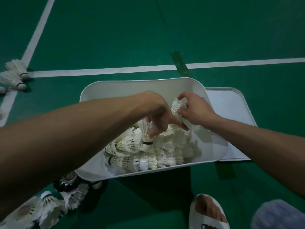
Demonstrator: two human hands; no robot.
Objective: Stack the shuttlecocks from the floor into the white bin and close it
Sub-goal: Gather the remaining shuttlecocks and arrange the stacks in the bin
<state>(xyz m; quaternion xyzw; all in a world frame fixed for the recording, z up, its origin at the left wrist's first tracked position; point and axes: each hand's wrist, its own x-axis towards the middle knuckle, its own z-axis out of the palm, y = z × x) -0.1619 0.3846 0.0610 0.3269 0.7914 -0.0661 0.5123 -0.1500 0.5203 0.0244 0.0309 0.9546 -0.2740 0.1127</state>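
The white bin [165,83] is set open on the green court floor [115,38]. Its inside is filled with feather shuttlecocks [148,161], laid on their sides in nested rows that are packed most densely toward the bin's near wall. Above the middle of the bin, 1 upright shuttlecock [146,138] is held cork down, a black band showing above the cork. Its feather skirt is gripped from above by the curled fingers of the left hand [156,111]. Whether the cork touches the rows below cannot be told. Over the bin's far right corner, a 2nd shuttlecock [176,105] is pinched by its feathers between the thumb and fingers of the right hand [196,109]. 1 finger of the left hand is stretched out beneath the right hand.

The lid [231,113] is laid flat on the floor just beside the bin's right wall. A heap of loose shuttlecocks [41,207] is spread at the bin's near left corner, partly hidden by the left forearm. A smaller cluster [14,75] is seen well to the bin's far left, on a white court line [115,69] that runs beyond the bin's far wall. That line is crossed by a green tape strip [179,63]. A foot in a white slide sandal [208,212] is planted on the near side of the bin.
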